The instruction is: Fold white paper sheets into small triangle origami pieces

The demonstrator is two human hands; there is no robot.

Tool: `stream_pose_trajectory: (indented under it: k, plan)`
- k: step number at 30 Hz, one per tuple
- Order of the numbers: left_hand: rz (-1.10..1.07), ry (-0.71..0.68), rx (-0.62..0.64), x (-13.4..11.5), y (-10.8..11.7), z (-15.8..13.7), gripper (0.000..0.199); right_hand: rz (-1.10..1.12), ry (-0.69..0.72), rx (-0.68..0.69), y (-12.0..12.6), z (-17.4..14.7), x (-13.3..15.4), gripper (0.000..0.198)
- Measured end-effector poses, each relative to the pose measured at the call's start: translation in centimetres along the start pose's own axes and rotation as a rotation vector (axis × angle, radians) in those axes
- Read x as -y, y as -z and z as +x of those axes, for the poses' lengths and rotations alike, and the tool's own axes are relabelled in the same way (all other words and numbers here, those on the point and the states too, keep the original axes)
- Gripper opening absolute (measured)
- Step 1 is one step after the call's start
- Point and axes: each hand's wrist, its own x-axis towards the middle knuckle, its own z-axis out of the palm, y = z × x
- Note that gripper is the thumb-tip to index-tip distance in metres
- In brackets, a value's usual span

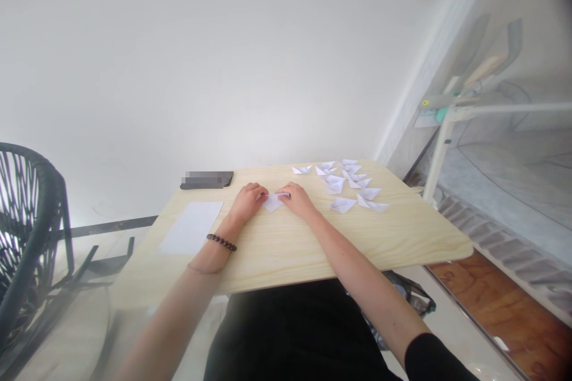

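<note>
A small piece of folded white paper (274, 202) lies on the wooden table between my two hands, its lower edge narrowing to a point. My left hand (248, 201) pinches its left corner, with the fingers curled over it. At the right corner, my right hand (298, 199) grips the paper between thumb and fingers. Several folded white paper boats (342, 205) stand in a loose group to the right of my right hand. Left of my left wrist lies a flat white sheet of paper (192, 227).
A dark flat object (207, 180), partly blurred out, lies at the table's back left. The pale wooden table (277, 262) stands close to a white wall. A dark woven chair (31, 232) is at the left, and a white metal frame (442, 155) at the right.
</note>
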Motion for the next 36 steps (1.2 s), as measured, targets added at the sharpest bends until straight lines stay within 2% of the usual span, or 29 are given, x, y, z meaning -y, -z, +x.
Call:
stream_pose_trajectory:
  k: [5, 11, 16, 20, 25, 31, 36]
  plan:
    - [0.039, 0.026, 0.001, -0.1, 0.1, 0.0, 0.015, -0.005, 0.004, -0.002, 0.1, 0.0, 0.0, 0.022]
    - [0.091, 0.032, -0.017, -0.3, 0.0, -0.1, 0.018, -0.234, -0.061, -0.06, 0.4, -0.2, 0.7, 0.019]
    - [0.113, 0.064, -0.019, 0.1, -0.4, -0.1, 0.021, -0.368, 0.041, -0.114, 0.6, -0.3, 1.5, 0.015]
    - [0.146, 0.08, -0.024, 0.3, -0.4, 0.0, 0.018, -0.42, 0.047, -0.085, 0.3, -0.1, 1.8, 0.015]
    - [0.156, 0.017, -0.032, 0.4, -0.3, -0.1, 0.015, -0.396, 0.019, -0.065, -0.1, -0.2, 1.6, 0.015]
    - [0.096, -0.013, -0.036, 0.9, -0.5, -0.1, 0.017, -0.227, 0.002, -0.045, -0.1, -0.2, 0.7, 0.022]
    - [0.067, -0.088, -0.037, 1.1, -0.3, -0.1, 0.016, -0.188, 0.009, -0.059, 0.0, 0.0, 0.4, 0.014]
